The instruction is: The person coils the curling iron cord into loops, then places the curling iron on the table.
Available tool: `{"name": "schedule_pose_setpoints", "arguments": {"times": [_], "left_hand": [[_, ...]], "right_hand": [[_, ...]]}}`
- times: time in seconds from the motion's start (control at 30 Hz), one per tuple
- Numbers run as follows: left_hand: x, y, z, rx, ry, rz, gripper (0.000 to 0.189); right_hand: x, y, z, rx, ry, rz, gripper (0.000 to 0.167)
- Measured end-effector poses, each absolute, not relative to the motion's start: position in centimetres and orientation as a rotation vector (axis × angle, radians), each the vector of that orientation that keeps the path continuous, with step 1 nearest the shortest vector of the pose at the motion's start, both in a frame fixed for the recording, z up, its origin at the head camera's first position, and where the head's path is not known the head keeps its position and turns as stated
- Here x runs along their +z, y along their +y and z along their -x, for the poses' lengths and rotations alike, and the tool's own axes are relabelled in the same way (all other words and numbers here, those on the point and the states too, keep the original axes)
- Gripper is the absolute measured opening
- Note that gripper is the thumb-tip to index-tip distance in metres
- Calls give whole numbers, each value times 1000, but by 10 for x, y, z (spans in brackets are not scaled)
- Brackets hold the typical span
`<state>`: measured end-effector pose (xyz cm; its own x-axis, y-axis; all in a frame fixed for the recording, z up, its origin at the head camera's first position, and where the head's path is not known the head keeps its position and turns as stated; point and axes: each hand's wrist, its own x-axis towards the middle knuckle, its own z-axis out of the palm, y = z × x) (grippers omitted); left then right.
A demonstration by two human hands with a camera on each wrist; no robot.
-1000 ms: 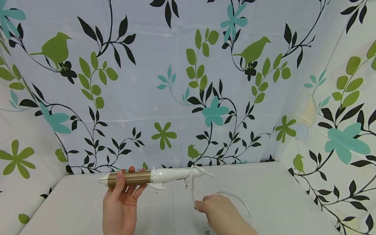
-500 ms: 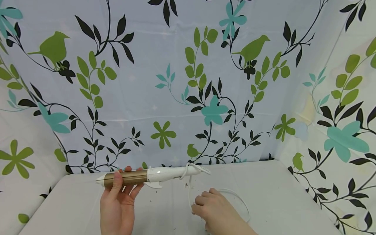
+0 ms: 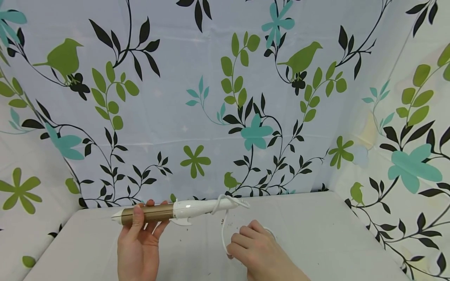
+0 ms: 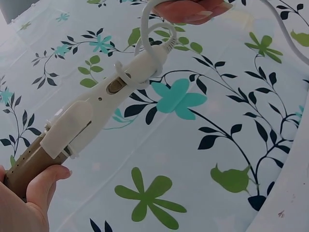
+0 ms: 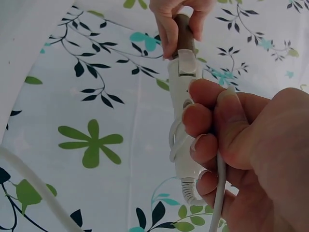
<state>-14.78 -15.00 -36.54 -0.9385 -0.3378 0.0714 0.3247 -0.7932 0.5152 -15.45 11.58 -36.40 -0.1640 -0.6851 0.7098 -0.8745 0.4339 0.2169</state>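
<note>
Holding the curling iron (image 3: 184,209) by its gold barrel (image 3: 158,213) in the left hand (image 3: 138,246), raised above the white table (image 3: 316,234), and pinching the white cord (image 5: 221,186), wound loosely around the handle (image 3: 205,207), between thumb and fingers of the right hand (image 3: 261,251). Possible, by too strong pulling on the cord, to tighten the winding into a knot or to strain the ribbed cord guard (image 5: 188,190) at the handle's end. Also possible, with a seemingly light grip, to twist the barrel loose from the left hand.

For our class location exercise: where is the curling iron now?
In the head view, the curling iron is low, left of centre, its gold barrel gripped by the left hand.
</note>
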Motion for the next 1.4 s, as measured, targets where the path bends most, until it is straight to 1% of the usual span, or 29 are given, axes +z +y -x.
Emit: {"name": "schedule_pose_setpoints", "arguments": {"times": [0.1, 0.3, 0.4, 0.57, 0.7, 0.93, 1.23, 1.4], "left_hand": [[-365, -153, 147, -2688, -759, -19, 16], [-366, -156, 145, -2715, -714, 23, 15], [-366, -155, 144, -2718, -703, 3, 15], [-363, -152, 142, -2678, -763, -75, 17], [-362, -153, 142, -2685, -777, -64, 17], [-362, -153, 141, -2703, -788, -75, 15], [-360, -152, 143, -2688, -855, -156, 24], [-359, -151, 144, -2676, -901, -179, 29]], "right_hand": [[-361, 113, 154, 337, -1864, -1306, 49], [-352, 110, 158, 390, -1689, -1280, 34], [-346, 112, 158, 427, -1663, -1263, 33], [-331, 117, 161, 491, -1665, -1243, 37], [-318, 119, 167, 501, -1648, -1254, 39], [-302, 123, 179, 477, -1703, -1251, 29], [-298, 126, 199, 487, -1754, -1231, 28], [-302, 131, 215, 577, -1820, -1246, 25]]}}
